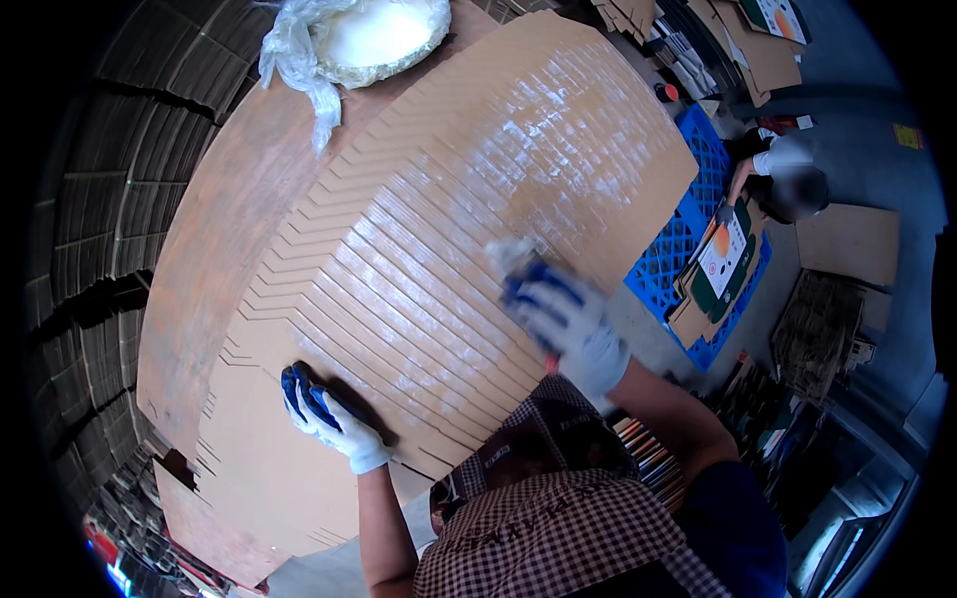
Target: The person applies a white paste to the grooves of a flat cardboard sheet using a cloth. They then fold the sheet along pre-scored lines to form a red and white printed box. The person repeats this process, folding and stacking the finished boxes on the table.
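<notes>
A wide fan of overlapping brown cardboard sheets (399,269) lies on the table, the edges stepped in rows. Wet white streaks, like glue, coat much of it, heaviest toward the far right. My left hand (334,419), in a white glove with blue fingertips, rests on the near-left sheets, fingers stretched out and holding nothing. Over the fan's right middle, my right hand (573,324) is gloved the same way and smeared by motion. It is closed around what looks like a brush (511,253) with a pale, blurred head; a red bit shows below the palm.
At the far edge stands a plastic-lined basin (384,40) of white paste. The wooden tabletop (199,289) shows left of the sheets. Cardboard stacks (120,199) rise at left. To the right, a co-worker (783,174) handles printed boxes on a blue pallet (663,264).
</notes>
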The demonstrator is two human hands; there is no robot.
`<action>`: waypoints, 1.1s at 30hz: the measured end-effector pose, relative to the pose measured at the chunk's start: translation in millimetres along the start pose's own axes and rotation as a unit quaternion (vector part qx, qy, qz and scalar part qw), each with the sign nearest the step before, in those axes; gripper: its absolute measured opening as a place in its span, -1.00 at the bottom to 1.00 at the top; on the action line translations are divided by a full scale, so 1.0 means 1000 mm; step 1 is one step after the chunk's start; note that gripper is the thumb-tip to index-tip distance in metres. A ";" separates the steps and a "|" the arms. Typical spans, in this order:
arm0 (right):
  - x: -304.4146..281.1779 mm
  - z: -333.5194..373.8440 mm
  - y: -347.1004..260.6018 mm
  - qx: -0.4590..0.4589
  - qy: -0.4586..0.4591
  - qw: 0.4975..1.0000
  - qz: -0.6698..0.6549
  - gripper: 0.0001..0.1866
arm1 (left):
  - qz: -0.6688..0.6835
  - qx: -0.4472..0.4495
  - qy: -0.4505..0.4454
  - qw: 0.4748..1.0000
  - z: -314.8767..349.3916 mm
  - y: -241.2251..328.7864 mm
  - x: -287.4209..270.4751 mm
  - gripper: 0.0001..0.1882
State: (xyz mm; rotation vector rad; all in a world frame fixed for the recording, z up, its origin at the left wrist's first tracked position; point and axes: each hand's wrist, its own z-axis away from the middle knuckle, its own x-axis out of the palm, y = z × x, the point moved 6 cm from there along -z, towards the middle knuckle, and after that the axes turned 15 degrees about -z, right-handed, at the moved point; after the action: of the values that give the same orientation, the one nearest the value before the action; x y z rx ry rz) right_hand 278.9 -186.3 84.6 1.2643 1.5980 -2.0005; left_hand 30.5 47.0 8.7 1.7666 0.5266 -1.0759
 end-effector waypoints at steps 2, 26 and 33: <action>0.028 0.008 -0.011 -0.049 -0.041 0.998 -0.007 -0.54 | 0.005 0.009 0.000 1.000 0.000 0.001 0.000 -0.56; 0.046 -0.040 -0.019 -0.063 -0.078 0.994 0.040 -0.61 | -0.039 0.038 -0.009 0.998 -0.003 0.009 -0.005 -0.60; 0.045 -0.058 -0.036 -0.087 -0.004 0.996 0.025 -0.59 | -0.043 0.041 -0.013 0.998 -0.003 0.009 -0.006 -0.58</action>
State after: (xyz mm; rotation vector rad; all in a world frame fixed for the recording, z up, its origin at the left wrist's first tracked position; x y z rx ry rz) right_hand 255.0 -108.9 73.0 1.2152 1.6789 -1.7917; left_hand 35.0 46.7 18.9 1.8130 0.5533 -1.1942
